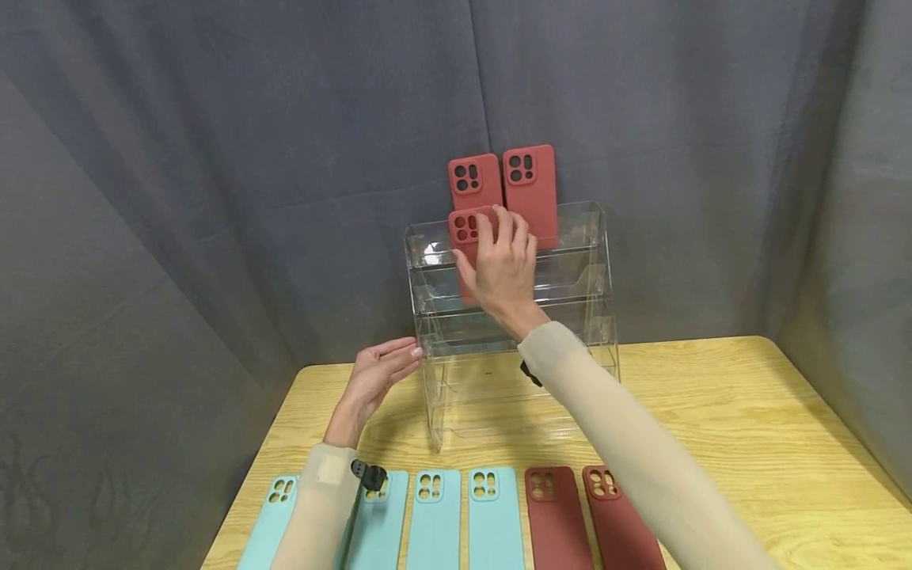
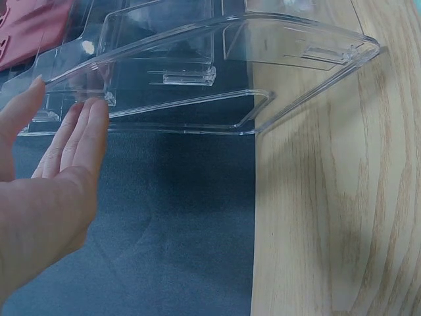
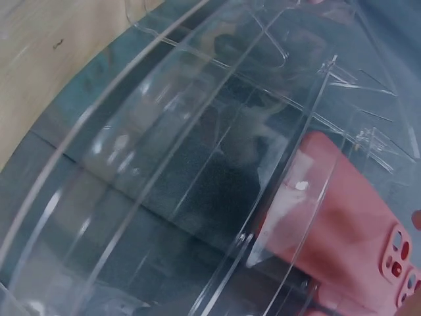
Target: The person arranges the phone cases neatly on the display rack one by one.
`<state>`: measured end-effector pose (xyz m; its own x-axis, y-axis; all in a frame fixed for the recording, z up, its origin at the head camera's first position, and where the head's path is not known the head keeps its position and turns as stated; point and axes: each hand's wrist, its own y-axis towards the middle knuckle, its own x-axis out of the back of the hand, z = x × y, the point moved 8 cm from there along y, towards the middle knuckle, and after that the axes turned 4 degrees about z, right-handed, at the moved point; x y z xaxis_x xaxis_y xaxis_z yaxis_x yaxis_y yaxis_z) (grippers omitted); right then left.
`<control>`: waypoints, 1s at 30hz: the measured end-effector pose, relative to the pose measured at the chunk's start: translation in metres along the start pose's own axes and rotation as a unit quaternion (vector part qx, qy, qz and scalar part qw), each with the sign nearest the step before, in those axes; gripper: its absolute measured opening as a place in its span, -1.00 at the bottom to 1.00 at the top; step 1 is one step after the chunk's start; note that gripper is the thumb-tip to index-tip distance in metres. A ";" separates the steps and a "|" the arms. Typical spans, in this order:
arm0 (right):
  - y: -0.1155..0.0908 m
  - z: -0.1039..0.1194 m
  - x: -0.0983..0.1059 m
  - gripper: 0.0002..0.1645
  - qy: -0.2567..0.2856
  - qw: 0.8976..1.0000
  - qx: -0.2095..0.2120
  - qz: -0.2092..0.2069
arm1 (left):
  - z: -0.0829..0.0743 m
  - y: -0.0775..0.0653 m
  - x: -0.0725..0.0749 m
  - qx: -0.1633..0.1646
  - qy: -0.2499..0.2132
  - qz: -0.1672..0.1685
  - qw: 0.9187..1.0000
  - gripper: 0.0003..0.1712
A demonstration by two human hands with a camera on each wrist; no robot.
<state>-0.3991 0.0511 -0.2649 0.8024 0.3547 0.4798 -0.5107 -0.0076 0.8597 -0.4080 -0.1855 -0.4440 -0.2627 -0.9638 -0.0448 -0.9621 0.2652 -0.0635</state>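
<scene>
A clear acrylic tiered rack (image 1: 506,324) stands on the table, seen also in both wrist views. With its fingers straight, my left hand (image 1: 378,376) rests against the rack's left side. My right hand (image 1: 504,265) grips a red phone case (image 1: 463,229) near its top, thumb by the left edge and fingers over the upper right. That case stands in front of another red phone case (image 1: 479,176) at the rack's top, and its lower end shows behind clear plastic (image 3: 329,224). A third red phone case (image 1: 530,178) stands upright at the top, right of the second.
Along the table's (image 1: 720,412) front lie several light blue phone cases (image 1: 435,522), one partly under my left forearm. Darker red phone cases (image 1: 559,522) lie to their right, one partly covered by my right sleeve. Grey curtain (image 1: 285,158) surrounds the table's back and sides.
</scene>
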 end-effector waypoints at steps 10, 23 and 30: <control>-0.047 -0.027 0.042 -0.29 0.055 0.998 -0.005 0.003 | -0.002 0.000 0.001 0.004 -0.004 0.002 1.000 -0.39; -0.131 -0.047 0.084 -0.36 0.108 0.986 -0.037 0.120 | -0.001 -0.003 0.009 0.003 -0.005 -0.005 1.000 -0.39; -0.179 -0.052 0.095 -0.56 0.117 0.980 -0.036 0.158 | 0.000 -0.005 0.010 0.006 0.001 -0.011 1.000 -0.39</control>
<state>-0.2479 0.1346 -0.3823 0.5120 0.5493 0.6604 -0.7503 -0.0884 0.6552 -0.4054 -0.1967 -0.4444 -0.2414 -0.9695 -0.0413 -0.9667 0.2440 -0.0772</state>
